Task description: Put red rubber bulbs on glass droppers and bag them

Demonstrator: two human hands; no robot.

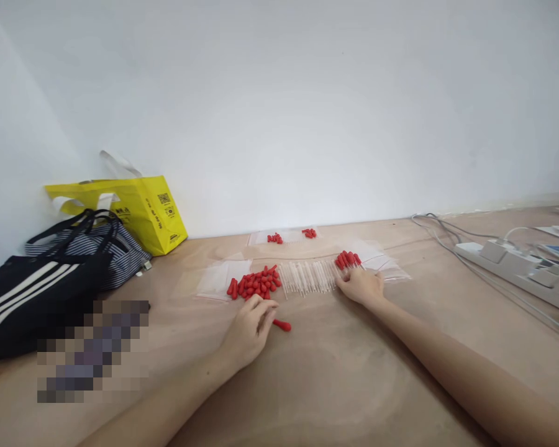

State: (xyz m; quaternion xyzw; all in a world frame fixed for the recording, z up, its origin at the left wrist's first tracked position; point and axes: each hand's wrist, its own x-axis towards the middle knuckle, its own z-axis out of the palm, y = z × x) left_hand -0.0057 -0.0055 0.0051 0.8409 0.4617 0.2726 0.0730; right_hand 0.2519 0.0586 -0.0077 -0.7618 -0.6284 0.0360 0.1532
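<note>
Red rubber bulbs (256, 283) lie in a pile on a clear plastic bag, left of a row of thin clear tubes (307, 277). My left hand (250, 328) is just in front of the pile, fingers bent; a single red bulb (283, 325) sticks out beside its fingers, and whether they grip it cannot be made out. At the right end of the row, my right hand (361, 285) touches the lower part of several tubes topped with red bulbs (348, 259). Its fingertips are partly hidden.
Small red bulbs (274, 238) and more (309, 233) lie on a bag by the wall. Clear bags (386, 264) spread at right. A yellow bag (153, 214) and black bag (41, 298) stand left. A white power strip (517, 267) with cables sits right.
</note>
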